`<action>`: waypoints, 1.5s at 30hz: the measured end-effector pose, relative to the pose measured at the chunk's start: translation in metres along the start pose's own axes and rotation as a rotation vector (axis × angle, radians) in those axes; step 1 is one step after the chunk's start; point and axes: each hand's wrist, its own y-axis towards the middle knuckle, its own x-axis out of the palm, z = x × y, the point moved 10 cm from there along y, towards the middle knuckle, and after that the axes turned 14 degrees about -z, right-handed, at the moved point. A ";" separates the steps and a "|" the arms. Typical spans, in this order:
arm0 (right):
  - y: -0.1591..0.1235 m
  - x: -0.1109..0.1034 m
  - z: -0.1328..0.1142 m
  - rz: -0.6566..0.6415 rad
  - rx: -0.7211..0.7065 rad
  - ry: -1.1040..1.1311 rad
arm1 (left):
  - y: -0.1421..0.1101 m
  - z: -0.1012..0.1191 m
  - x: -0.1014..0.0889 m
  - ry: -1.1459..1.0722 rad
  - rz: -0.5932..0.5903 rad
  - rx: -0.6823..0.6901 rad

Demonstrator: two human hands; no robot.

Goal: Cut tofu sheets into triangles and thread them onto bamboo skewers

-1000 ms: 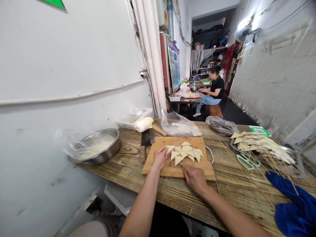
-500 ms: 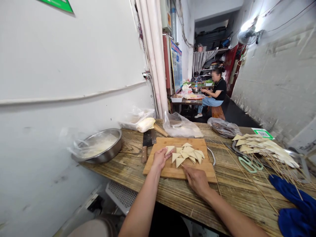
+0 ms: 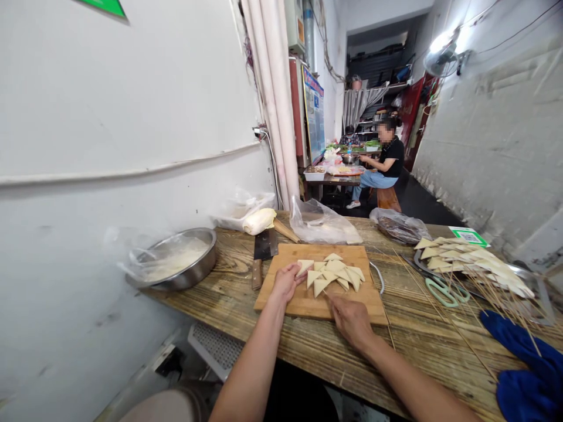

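My left hand [image 3: 287,282] is closed at the left part of a wooden cutting board [image 3: 281,305], fingers and thumb on a pale, flat triangular slice [image 3: 305,268]. My right hand [image 3: 350,316] is closed near the board's front edge, pinching a thin bamboo skewer [image 3: 325,292]; only a short bit of it shows. The skewer's far end meets a triangular slice [image 3: 320,286] at the near side of a loose pile of such slices [image 3: 335,268]. Whether the skewer pierces that slice cannot be made out.
At right, skewered triangles [image 3: 475,264] lie stacked on a metal tray, beside green-handled scissors [image 3: 446,291], loose skewers and a blue cloth [image 3: 523,357]. A cleaver [image 3: 257,272] lies left of the board. Further left stands a metal basin [image 3: 206,264]. A person [image 3: 389,155] sits farther back.
My left hand and its slice have shifted very slightly to the right, closer to the pile. My right hand stays nearly where it was, still pinching the skewer.
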 end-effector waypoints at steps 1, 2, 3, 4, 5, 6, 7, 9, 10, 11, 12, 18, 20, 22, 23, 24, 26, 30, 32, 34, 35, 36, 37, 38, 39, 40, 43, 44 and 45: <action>0.000 0.000 0.000 -0.001 0.003 -0.002 | 0.001 0.000 0.001 0.002 -0.014 0.004; 0.000 0.000 0.000 -0.003 0.006 -0.003 | 0.002 -0.001 0.002 0.004 -0.029 0.011; 0.001 0.000 0.000 -0.006 0.008 -0.003 | 0.003 -0.001 0.003 0.007 -0.043 0.020; 0.001 -0.001 0.000 -0.006 0.010 0.000 | 0.004 -0.001 0.003 0.014 -0.056 0.030; 0.001 -0.001 0.000 -0.007 0.013 0.003 | 0.004 -0.001 0.003 0.025 -0.069 0.040; 0.001 -0.002 0.000 -0.008 0.017 0.007 | 0.005 -0.001 0.004 0.041 -0.082 0.049; 0.001 -0.003 0.000 -0.009 0.023 0.009 | 0.006 -0.001 0.004 0.060 -0.091 0.055; 0.001 -0.004 0.000 -0.012 0.034 0.006 | 0.007 0.000 0.004 0.095 -0.101 0.063; 0.001 -0.005 0.000 -0.014 0.040 0.003 | 0.007 0.000 0.004 0.106 -0.100 0.065; 0.001 -0.005 0.000 -0.018 0.048 -0.002 | 0.008 0.000 0.004 0.111 -0.097 0.066; 0.001 -0.005 0.000 -0.022 0.056 -0.005 | 0.008 -0.001 0.004 0.111 -0.091 0.065; 0.003 -0.006 0.003 -0.042 0.118 -0.008 | 0.004 0.001 0.011 0.099 -0.095 0.078; 0.003 -0.007 0.003 -0.038 0.122 0.002 | 0.002 0.004 0.018 0.075 -0.152 0.098; 0.003 -0.009 0.004 -0.031 0.122 0.013 | -0.001 0.004 0.024 0.069 -0.203 0.103; 0.003 -0.009 0.004 -0.030 0.123 0.018 | -0.001 0.003 0.024 0.080 -0.210 0.100; 0.003 -0.009 0.004 -0.031 0.123 0.023 | -0.002 0.003 0.024 0.097 -0.203 0.099; 0.003 -0.008 0.003 -0.029 0.113 0.035 | -0.002 0.003 0.021 0.135 -0.180 0.103; 0.001 -0.012 0.002 0.007 0.093 0.090 | -0.002 0.003 0.022 0.131 -0.171 0.111; 0.000 -0.018 0.007 0.046 0.109 0.148 | -0.003 0.003 0.018 0.102 -0.131 0.113; -0.002 -0.029 0.018 0.111 0.139 0.209 | -0.005 0.001 0.011 0.106 -0.057 0.095; -0.004 -0.036 0.026 0.151 0.166 0.229 | -0.005 0.000 0.008 0.128 -0.033 0.095; -0.006 -0.044 0.037 0.194 0.211 0.240 | -0.005 0.000 0.006 0.155 -0.009 0.098; -0.009 -0.052 0.050 0.237 0.270 0.243 | -0.004 0.000 0.005 0.192 -0.001 0.098; -0.014 -0.060 0.065 0.278 0.342 0.240 | -0.004 0.000 0.005 0.227 -0.006 0.099; -0.020 -0.069 0.079 0.309 0.422 0.234 | -0.003 0.000 0.005 0.258 -0.006 0.101; -0.027 -0.077 0.093 0.333 0.503 0.224 | -0.003 0.000 0.005 0.286 -0.011 0.102; -0.049 -0.105 0.120 0.361 0.674 0.164 | -0.003 0.000 0.005 0.349 -0.019 0.091; -0.057 -0.117 0.125 0.365 0.706 0.131 | -0.003 0.000 0.005 0.363 -0.022 0.082; -0.065 -0.130 0.130 0.369 0.732 0.091 | -0.003 -0.001 0.005 0.375 -0.029 0.073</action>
